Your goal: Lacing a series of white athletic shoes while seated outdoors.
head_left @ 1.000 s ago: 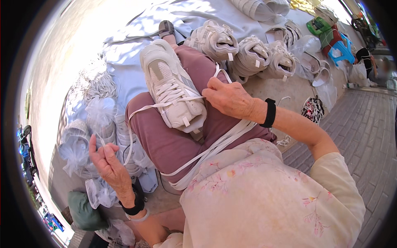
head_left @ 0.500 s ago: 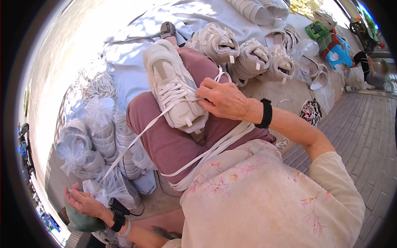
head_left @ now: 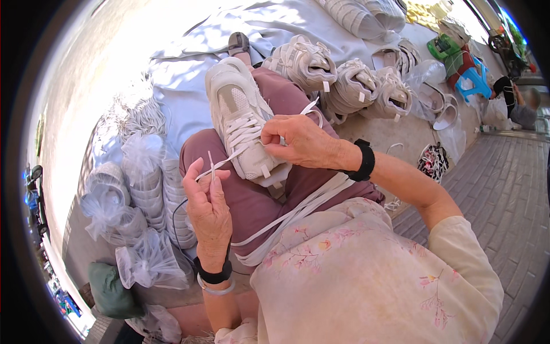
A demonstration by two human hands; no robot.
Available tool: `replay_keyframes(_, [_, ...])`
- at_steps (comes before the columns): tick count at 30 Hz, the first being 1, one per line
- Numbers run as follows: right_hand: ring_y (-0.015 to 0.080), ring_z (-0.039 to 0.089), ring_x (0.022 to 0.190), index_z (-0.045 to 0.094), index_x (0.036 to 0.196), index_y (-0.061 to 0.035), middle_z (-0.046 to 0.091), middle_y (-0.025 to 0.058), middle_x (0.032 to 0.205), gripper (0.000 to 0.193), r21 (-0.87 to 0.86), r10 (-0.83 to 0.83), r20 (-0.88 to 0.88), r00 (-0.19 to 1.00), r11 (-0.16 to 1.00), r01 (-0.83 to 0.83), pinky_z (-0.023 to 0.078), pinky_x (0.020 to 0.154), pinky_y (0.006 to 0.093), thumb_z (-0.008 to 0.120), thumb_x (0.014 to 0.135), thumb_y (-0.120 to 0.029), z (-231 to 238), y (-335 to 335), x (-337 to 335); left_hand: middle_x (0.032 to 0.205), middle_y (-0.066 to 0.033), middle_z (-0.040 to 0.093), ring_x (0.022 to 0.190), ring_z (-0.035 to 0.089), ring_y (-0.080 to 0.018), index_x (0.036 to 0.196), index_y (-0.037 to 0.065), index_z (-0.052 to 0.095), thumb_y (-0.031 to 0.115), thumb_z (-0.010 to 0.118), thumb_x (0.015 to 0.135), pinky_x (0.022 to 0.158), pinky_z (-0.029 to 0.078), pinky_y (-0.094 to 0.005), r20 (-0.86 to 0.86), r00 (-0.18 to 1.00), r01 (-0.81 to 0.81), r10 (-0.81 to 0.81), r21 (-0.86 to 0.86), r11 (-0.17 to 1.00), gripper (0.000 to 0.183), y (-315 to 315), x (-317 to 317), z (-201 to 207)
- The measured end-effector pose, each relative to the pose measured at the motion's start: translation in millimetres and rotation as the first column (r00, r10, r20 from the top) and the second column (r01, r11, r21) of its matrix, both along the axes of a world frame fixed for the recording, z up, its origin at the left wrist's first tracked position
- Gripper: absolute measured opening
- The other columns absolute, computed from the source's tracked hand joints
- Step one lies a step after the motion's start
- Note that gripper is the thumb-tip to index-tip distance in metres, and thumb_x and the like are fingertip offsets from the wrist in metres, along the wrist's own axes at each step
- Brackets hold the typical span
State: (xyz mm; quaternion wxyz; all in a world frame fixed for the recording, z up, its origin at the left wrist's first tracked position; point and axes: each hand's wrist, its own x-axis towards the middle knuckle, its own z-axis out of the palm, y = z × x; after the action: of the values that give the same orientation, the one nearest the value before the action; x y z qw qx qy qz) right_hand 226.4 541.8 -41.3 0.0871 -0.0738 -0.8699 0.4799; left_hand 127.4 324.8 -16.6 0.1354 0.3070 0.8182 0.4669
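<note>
A beige-white sneaker [head_left: 234, 94] lies on my lap, its heel toward me, with white shoelace [head_left: 243, 131] crossing its tongue. My left hand [head_left: 209, 209] is just left of the heel, thumb and fingers pinching the shoelace near its tip, which points up. From there the lace runs to the sneaker's eyelets. My right hand [head_left: 301, 140] is closed at the right eyelet edge of the sneaker, its fingertips pinching there; what exactly lies between them is partly hidden. Another lace end rises behind that hand. A bundle of loose white laces [head_left: 303, 215] lies across my thighs.
Several similar sneakers [head_left: 355, 86] stand in a row ahead to the right. At left are stacked pale shoes in clear plastic bags [head_left: 152, 258] and a pile of white laces [head_left: 143, 109]. A blue stool [head_left: 474, 83] stands at far right. Dark-and-pink cords [head_left: 433, 160] lie on the floor.
My left hand has come from the far lower left to beside the sneaker, and the stretched lace has gone slack and short. My right hand has shifted slightly left along the eyelet edge.
</note>
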Motion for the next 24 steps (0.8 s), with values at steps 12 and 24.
replay_keyframes(12, [0.0244, 0.063, 0.076, 0.054, 0.093, -0.0047, 0.051, 0.0091, 0.089, 0.012, 0.722, 0.259, 0.138, 0.956, 0.635, -0.276, 0.053, 0.058, 0.0325, 0.058, 0.081, -0.007, 4, 18, 6, 0.072, -0.0125, 0.065, 0.066, 0.064, -0.0267, 0.097, 0.003, 0.062, 0.014, 0.056, 0.094, 0.061, 0.049, -0.0337, 0.033, 0.996, 0.083, -0.077, -0.259, 0.962, 0.012, 7, 0, -6])
replay_keyframes(24, [0.0354, 0.061, 0.087, 0.052, 0.106, -0.0044, 0.051, 0.0130, 0.100, 0.029, 0.436, -0.276, 0.189, 0.943, 0.884, 0.171, 0.052, 0.072, 0.0445, 0.065, 0.084, -0.017, -6, 19, 58, 0.081, -0.0172, 0.064, 0.072, 0.061, -0.0324, 0.094, -0.001, 0.062, 0.011, 0.058, 0.091, 0.066, 0.047, -0.0370, -0.080, 0.993, 0.063, -0.083, -0.226, 0.972, 0.014, 15, -14, -12])
